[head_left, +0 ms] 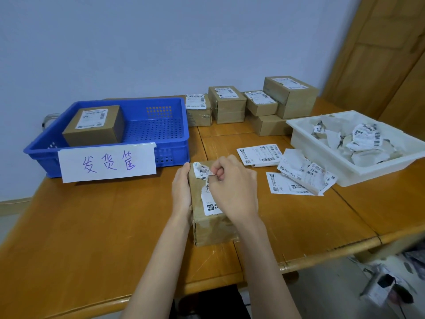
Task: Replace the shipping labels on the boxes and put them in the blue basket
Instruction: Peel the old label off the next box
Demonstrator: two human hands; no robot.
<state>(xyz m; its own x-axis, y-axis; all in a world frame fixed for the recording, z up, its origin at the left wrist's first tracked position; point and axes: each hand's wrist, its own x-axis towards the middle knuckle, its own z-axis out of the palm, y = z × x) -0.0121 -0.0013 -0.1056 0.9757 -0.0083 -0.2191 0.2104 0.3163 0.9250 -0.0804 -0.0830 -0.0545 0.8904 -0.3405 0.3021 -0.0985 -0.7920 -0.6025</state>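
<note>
Right hand (232,187), lower centre of frame: fingers curled, pinching a torn strip of the old label (203,172), part-peeled and ragged. Left hand (181,189): fingers fairly straight, pressed flat along the left side of the cardboard box (211,229), which sits on the wooden table (92,226). Blue basket (170,134), perforated plastic, upper left, holds one labelled box (94,125). Fresh labels (259,154) lie right of the hands; white tray (368,173) of crumpled scraps at right edge. Bare tabletop lower left.
</note>
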